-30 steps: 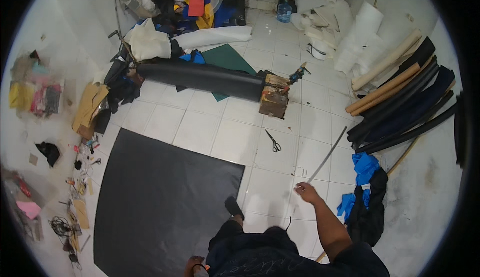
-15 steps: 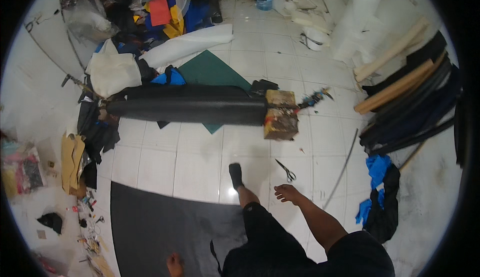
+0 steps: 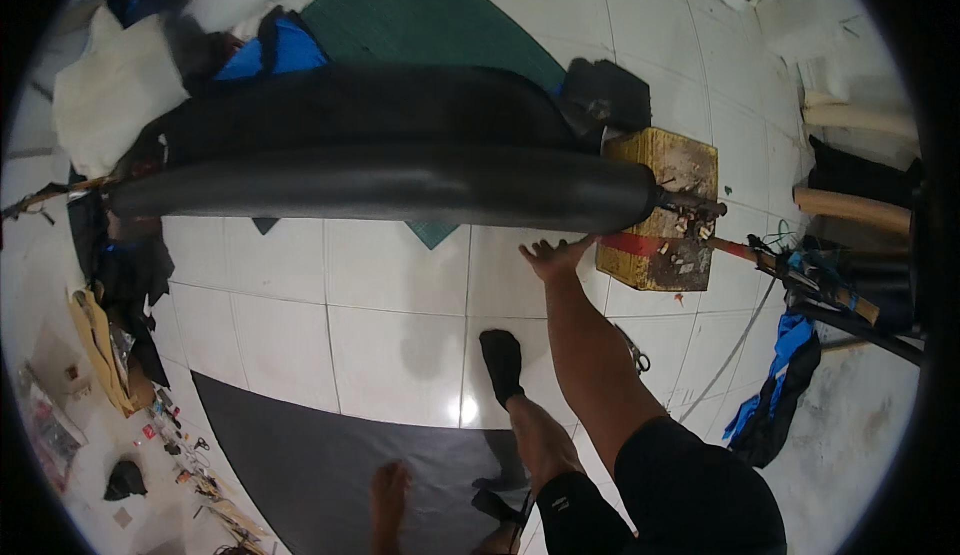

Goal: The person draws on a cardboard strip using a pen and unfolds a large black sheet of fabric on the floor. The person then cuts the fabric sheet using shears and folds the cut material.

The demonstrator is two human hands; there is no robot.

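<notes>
My right hand (image 3: pixel 555 257) reaches forward with its fingers spread, just at the lower edge of a large roll of black sheet material (image 3: pixel 400 190). Whether the fingertips touch the roll, I cannot tell. The roll lies across a rod, its right end by a worn yellow block (image 3: pixel 655 260). My left hand (image 3: pixel 390 482) hangs over a flat black sheet (image 3: pixel 300 430) on the floor, loosely bent and holding nothing that I can see. Partly behind my right forearm lies a pair of scissors (image 3: pixel 637 355).
A green sheet (image 3: pixel 420 15) lies beyond the roll. Cloth scraps and small tools (image 3: pixel 190 470) line the left side. On the right are blue and black fabric (image 3: pixel 775 390) and several fabric rolls (image 3: pixel 860 210). My socked foot (image 3: pixel 500 365) stands on white tiles.
My view has moved closer to the black roll. My right hand has gone from near the scissors to the roll's lower edge. The left hand shows further up over the flat sheet.
</notes>
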